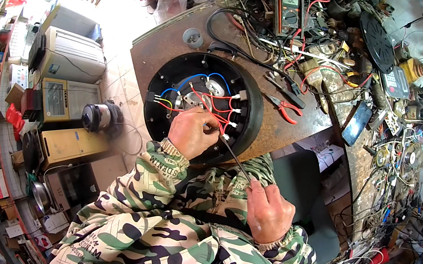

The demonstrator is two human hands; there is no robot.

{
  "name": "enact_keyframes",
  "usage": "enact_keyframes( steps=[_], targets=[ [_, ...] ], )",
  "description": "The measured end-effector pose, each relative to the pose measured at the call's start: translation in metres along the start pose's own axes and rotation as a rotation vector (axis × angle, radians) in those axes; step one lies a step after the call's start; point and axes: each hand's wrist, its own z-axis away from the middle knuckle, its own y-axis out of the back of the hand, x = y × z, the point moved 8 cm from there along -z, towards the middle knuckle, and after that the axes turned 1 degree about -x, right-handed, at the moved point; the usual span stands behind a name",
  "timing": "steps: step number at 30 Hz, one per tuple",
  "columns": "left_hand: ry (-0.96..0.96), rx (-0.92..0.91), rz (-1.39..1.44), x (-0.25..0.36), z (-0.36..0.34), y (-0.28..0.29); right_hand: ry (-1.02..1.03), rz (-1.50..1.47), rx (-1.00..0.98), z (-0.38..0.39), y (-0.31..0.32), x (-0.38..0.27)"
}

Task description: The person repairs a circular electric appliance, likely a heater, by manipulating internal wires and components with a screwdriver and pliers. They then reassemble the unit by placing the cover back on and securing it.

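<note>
A round black plastic housing (253, 105) lies open side up at the table's near edge. Inside it, red wires (219, 98) run to connectors along the right wall, and a blue wire (189, 80) arcs across the far part. My left hand (192, 133) reaches over the near rim with fingers closed at the red wires; what they pinch is hidden. In my right hand (268, 213) is a screwdriver (237, 161), its handle covered by my fingers. Its long dark shaft slants up-left, the tip among the wires beside my left fingertips. A black connector block (151, 97) sits at the left wall.
Red-handled pliers (284, 109) and dark-handled pliers (289, 93) lie right of the housing. Behind are a small grey cup (193, 37), a black cable (209, 21) and a multimeter (287, 11). A phone (357, 123) lies among clutter at right. Old appliances (76, 58) stand at left.
</note>
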Motion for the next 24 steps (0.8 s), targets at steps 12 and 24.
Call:
enact_keyframes(
  steps=[12, 24],
  targets=[
    [0.082, -0.039, 0.242, 0.005, 0.005, 0.065, -0.029, -0.085, -0.030, -0.006, 0.004, 0.008],
    [0.282, -0.040, -0.285, -0.188, -0.264, 0.093, -0.010, -0.163, 0.094, -0.006, 0.022, 0.030]
  ],
)
